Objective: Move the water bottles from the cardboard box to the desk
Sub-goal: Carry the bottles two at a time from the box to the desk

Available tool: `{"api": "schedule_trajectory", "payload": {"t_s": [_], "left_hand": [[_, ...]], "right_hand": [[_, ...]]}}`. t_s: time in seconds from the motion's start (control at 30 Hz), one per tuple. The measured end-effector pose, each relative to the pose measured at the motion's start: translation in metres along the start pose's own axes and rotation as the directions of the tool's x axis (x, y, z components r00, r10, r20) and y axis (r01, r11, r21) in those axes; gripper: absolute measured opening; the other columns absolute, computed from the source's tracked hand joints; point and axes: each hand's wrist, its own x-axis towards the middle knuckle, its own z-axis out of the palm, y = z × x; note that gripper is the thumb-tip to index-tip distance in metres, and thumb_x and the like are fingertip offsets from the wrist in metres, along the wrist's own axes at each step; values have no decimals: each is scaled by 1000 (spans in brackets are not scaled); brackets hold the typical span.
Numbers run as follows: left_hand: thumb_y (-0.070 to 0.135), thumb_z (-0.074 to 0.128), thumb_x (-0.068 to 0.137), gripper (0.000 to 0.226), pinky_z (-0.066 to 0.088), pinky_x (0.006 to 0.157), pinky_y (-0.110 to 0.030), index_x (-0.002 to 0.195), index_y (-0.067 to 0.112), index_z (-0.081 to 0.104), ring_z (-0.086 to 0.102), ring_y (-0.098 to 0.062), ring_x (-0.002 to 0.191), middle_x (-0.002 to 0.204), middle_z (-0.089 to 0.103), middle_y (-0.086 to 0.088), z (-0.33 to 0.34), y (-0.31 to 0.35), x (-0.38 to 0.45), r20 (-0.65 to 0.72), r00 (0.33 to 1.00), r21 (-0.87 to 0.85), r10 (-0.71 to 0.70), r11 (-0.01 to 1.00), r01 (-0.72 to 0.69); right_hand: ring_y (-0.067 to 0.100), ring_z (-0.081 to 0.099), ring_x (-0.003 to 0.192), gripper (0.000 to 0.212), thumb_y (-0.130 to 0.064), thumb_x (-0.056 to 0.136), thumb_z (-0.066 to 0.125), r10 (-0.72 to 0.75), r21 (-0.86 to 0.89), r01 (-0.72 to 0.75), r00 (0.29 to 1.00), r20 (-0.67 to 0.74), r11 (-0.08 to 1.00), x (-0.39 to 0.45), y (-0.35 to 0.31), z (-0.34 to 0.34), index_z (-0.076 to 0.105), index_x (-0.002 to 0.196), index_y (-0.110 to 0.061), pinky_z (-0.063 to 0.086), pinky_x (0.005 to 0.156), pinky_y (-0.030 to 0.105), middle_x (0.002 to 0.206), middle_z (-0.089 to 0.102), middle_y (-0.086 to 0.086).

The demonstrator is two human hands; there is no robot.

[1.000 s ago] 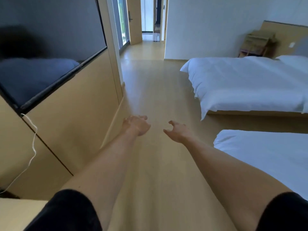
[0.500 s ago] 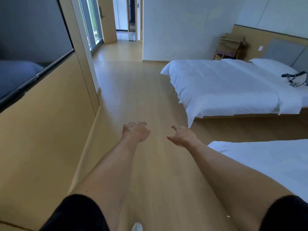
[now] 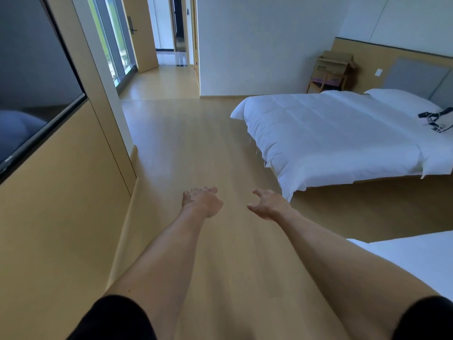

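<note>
One head-worn wide-angle view, looking forward and down along a bedroom.

The camera sits at the person's head height, facing down the pale wooden floor (image 3: 196, 148) toward a far doorway; both bare forearms reach out from the bottom edge, the left hand (image 3: 202, 201) and right hand (image 3: 269, 204) near the lens at mid-frame. A white-covered bed (image 3: 331, 133) lies to the right, a dark wall-mounted screen (image 3: 31, 82) close on the left.

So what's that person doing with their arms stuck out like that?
Nothing is being held right now. Both the left hand and the right hand reach forward empty over the wooden floor, fingers relaxed. A cardboard box sits on a chair in the far corner, past the white bed. No water bottles or desk are in view.
</note>
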Motion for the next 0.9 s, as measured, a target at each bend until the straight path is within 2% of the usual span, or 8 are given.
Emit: {"api": "schedule_trajectory", "payload": {"t_s": [0.27, 0.5, 0.63, 0.9], "left_hand": [[45, 41, 101, 52, 26, 117, -41, 151, 32, 40, 37, -25, 144, 156, 41, -1, -31, -2, 135, -64, 998, -18, -3, 1000, 2], [44, 40, 102, 52, 26, 116, -42, 152, 30, 39, 37, -27, 143, 156, 41, -2, -88, 4, 279, -46, 996, -26, -72, 997, 71], [45, 40, 102, 52, 25, 117, -42, 152, 31, 39, 36, -26, 143, 156, 41, -1, -124, 10, 355, -86, 993, -64, -86, 995, 81], [46, 40, 102, 53, 26, 118, -42, 152, 31, 39, 37, -27, 143, 157, 41, -2, -156, 10, 477, -69, 992, -92, -109, 990, 103]], "right_hand": [[25, 43, 140, 66, -55, 96, 52, -30, 19, 30, 999, 13, 999, 143, -8, -28, 35, 154, -28, 39, 112, 41, 157, 39, 3], [23, 42, 141, 67, -52, 96, 54, -84, 51, 82, 995, 56, 995, 296, -16, -71, 36, 154, -26, 36, 115, 39, 158, 39, 4], [24, 41, 142, 67, -53, 96, 52, -101, 38, 98, 993, 64, 994, 379, -19, -98, 34, 155, -27, 36, 115, 39, 157, 38, 6], [23, 40, 143, 68, -57, 96, 50, -126, 5, 126, 989, 74, 992, 503, -37, -131, 32, 156, -30, 36, 115, 42, 159, 35, 4]]}}
